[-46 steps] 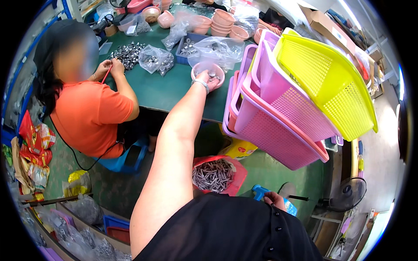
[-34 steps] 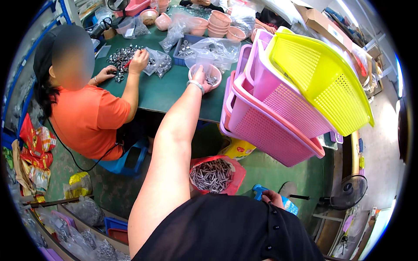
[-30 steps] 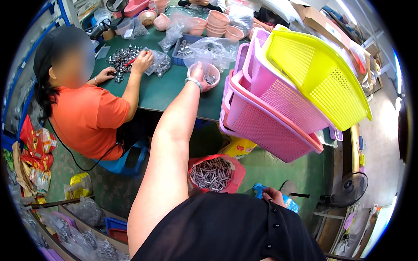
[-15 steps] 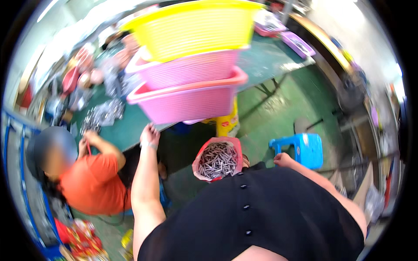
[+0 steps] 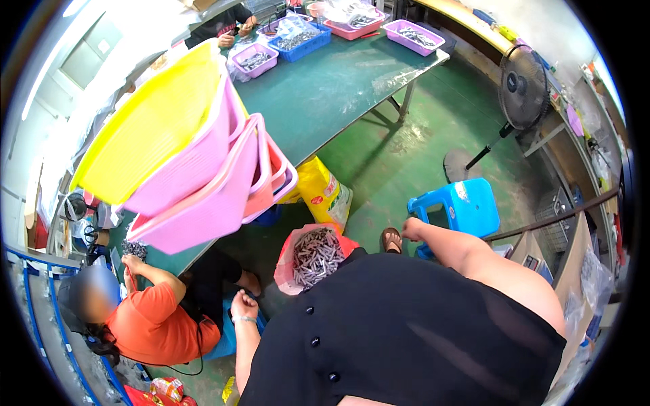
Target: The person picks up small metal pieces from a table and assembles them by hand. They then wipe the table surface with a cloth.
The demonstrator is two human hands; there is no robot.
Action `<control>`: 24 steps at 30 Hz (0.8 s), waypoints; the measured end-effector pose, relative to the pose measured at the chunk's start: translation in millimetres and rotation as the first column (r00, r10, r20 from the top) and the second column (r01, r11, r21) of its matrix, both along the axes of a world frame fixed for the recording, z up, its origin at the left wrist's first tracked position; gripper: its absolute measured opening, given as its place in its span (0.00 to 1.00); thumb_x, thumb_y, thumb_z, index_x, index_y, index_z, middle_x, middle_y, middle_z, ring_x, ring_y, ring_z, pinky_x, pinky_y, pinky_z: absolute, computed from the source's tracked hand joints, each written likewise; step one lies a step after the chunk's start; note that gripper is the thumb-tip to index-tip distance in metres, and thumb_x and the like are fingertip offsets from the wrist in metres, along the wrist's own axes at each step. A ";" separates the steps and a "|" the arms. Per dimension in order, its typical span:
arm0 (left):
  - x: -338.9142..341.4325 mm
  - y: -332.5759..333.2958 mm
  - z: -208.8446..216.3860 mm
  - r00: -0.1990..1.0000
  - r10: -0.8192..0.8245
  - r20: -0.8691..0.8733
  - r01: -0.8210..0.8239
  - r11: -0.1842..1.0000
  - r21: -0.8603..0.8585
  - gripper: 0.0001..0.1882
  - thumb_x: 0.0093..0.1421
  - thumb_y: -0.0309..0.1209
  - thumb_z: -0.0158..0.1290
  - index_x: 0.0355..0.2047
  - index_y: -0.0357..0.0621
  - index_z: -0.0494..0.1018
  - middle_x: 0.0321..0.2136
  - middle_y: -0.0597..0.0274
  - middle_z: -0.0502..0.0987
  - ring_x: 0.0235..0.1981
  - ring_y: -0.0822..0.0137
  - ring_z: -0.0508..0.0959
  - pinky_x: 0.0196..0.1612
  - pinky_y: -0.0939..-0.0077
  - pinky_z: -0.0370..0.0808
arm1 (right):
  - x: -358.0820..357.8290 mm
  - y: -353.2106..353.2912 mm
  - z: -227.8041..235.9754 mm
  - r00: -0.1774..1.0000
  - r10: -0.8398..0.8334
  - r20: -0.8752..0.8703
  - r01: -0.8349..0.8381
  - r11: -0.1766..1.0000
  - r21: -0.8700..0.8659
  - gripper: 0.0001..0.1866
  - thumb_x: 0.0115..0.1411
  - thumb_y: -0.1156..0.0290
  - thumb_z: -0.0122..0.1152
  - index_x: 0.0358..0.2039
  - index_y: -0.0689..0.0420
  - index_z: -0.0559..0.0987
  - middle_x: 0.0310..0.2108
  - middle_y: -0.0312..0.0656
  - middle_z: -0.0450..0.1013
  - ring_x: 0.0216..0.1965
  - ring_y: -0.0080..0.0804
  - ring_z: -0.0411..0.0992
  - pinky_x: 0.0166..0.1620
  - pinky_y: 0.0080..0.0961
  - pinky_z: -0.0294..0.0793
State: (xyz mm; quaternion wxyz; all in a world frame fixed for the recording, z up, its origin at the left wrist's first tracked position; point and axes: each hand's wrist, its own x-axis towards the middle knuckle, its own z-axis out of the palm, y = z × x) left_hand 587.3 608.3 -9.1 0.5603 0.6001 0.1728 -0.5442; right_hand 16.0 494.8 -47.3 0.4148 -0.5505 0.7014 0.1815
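My left hand [image 5: 244,306] hangs low beside the seated person's blue stool, its fingers curled in with nothing seen in them. My right hand [image 5: 411,229] is also curled and looks empty; it overlaps the near edge of a blue plastic stool [image 5: 477,206] in the picture, and I cannot tell whether they touch. Between my hands, close in front of me, stands a red-and-white open sack [image 5: 287,254] filled with small silvery metal pieces [image 5: 317,260]. A leaning stack of pink baskets [image 5: 203,193] topped by a yellow basket [image 5: 145,128] rests at the table's near edge.
A person in an orange shirt [image 5: 159,325] sits at the left of the green table [image 5: 325,95]. Small bins [image 5: 414,37] of metal parts line its far side, where another person [image 5: 223,27] works. A yellow sack [image 5: 325,193] stands under the table; a pedestal fan [image 5: 523,88] stands right.
My view has swung to the right. My left hand has dropped from beside the pink baskets to my side. My right hand remains by the blue stool.
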 end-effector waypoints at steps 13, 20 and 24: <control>-181.6 -83.1 -105.6 0.803 -0.562 0.199 0.568 0.822 0.030 0.06 0.56 0.31 0.49 0.28 0.42 0.68 0.19 0.63 0.69 0.21 0.64 0.72 0.23 0.72 0.69 | -204.9 -96.0 -15.6 0.895 -0.336 0.293 0.384 0.915 -0.124 0.15 0.50 0.59 0.56 0.30 0.58 0.80 0.28 0.49 0.76 0.31 0.37 0.75 0.37 0.33 0.73; -343.5 -241.1 17.5 0.638 -0.731 0.241 0.751 0.660 0.014 0.07 0.55 0.31 0.50 0.33 0.44 0.68 0.25 0.63 0.69 0.22 0.66 0.71 0.22 0.75 0.68 | -357.7 7.1 13.6 0.437 -0.791 0.428 0.895 0.429 -0.120 0.22 0.56 0.56 0.55 0.22 0.66 0.76 0.14 0.47 0.71 0.13 0.33 0.69 0.19 0.30 0.67; -403.4 -303.1 15.2 0.536 -0.801 0.267 0.831 0.556 -0.003 0.05 0.58 0.32 0.49 0.29 0.45 0.69 0.23 0.65 0.70 0.22 0.71 0.70 0.24 0.79 0.67 | -396.6 80.7 -48.4 0.855 -0.516 0.059 0.519 0.847 -0.116 0.13 0.50 0.71 0.57 0.36 0.62 0.75 0.12 0.44 0.68 0.12 0.33 0.68 0.16 0.28 0.66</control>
